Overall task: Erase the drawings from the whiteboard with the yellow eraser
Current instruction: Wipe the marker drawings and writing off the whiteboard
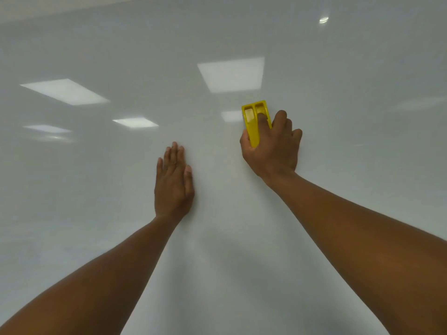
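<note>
A glossy whiteboard [96, 213] fills nearly the whole view. No drawing shows on the part I see, only reflections of ceiling lights. My right hand [274, 148] grips the yellow eraser [252, 122] and presses it against the board right of centre, a finger resting in one of its top recesses. The eraser's lower half is hidden under my fingers. My left hand [173, 184] lies flat on the board to the lower left of the eraser, fingers together, holding nothing.
The board's top edge runs across the upper left corner, with a pale wall strip [60, 6] above it. Bright rectangular light reflections [232, 73] sit on the board above and left of the hands.
</note>
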The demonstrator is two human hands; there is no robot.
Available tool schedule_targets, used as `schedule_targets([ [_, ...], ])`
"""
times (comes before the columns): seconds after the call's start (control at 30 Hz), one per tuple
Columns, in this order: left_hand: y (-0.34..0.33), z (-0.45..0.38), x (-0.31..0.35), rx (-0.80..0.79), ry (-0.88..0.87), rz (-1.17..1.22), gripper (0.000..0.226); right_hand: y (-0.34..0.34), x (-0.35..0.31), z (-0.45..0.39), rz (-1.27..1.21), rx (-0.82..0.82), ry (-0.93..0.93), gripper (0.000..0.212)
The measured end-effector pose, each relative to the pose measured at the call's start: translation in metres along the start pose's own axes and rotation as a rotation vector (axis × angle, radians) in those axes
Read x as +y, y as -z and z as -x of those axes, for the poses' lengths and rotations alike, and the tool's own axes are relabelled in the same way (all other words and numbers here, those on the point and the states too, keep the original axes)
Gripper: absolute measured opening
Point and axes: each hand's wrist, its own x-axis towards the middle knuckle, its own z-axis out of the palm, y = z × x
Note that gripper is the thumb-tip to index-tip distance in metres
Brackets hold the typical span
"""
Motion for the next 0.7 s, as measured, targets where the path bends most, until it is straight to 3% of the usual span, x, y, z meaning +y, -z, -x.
schedule_targets([
  [0.2, 0.027, -0.003, -0.061, -0.024, -0.023, 0.001, 0.055, -0.015, -0.078, -0.001, -0.031, -0.029, 0.033, 0.05],
  [0.4, 0.04, -0.003, -0.088, -0.025, -0.083, 0.028, 0.054, -0.029, -0.137, 0.026, 0.0, -0.016, 0.289, 0.051],
  [0.7, 0.04, 0.013, -0.107, -0.063, -0.152, 0.053, 0.054, -0.042, -0.151, 0.076, 0.02, 0.01, 0.469, 0.049],
])
